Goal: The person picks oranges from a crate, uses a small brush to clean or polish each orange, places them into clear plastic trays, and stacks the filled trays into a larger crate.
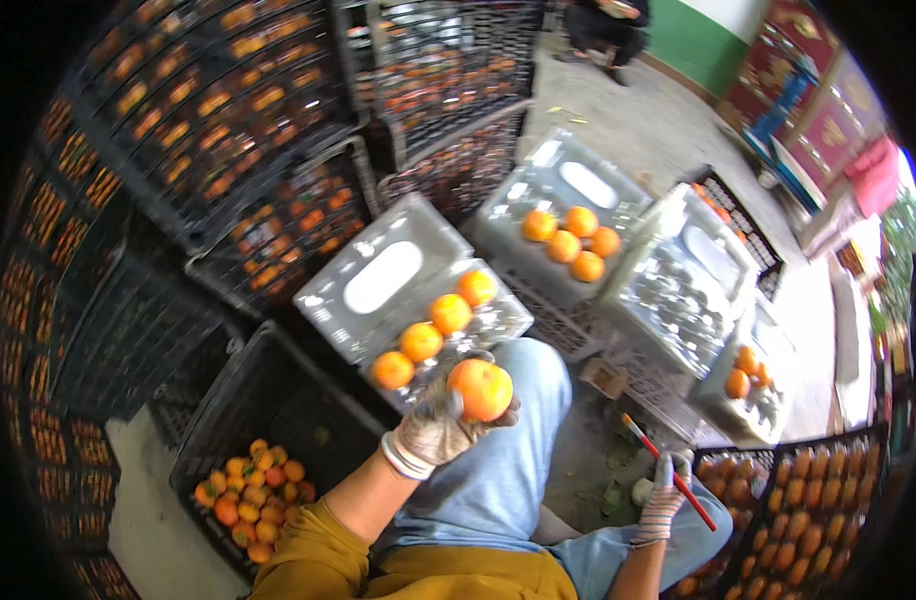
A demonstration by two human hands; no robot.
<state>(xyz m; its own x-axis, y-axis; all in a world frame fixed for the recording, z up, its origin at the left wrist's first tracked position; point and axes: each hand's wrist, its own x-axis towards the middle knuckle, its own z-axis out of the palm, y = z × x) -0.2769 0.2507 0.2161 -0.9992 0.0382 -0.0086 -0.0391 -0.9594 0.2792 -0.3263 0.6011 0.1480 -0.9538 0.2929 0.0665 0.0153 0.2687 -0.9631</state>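
In my gloved left hand (433, 430) rests a round orange (482, 390), with my fingers curled round its underside, above my knee. Just beyond it sits an open clear plastic box (330, 308) with a white oval on its lid; a row of several oranges (421, 341) lies in its near part, beside bare clear plastic. My gloved right hand (661, 500), lower right by my other knee, grips a slim red stick (692, 498) with a pale tip pointing up and left. Its exact kind is unclear.
A black crate (203, 455) at lower left holds loose oranges. More clear boxes (618, 195) stand beyond my knee, some with oranges. Tall stacks of filled black crates (353, 130) rise at left and back. Another fruit crate (758, 450) is at lower right. A person (618, 25) sits far back.
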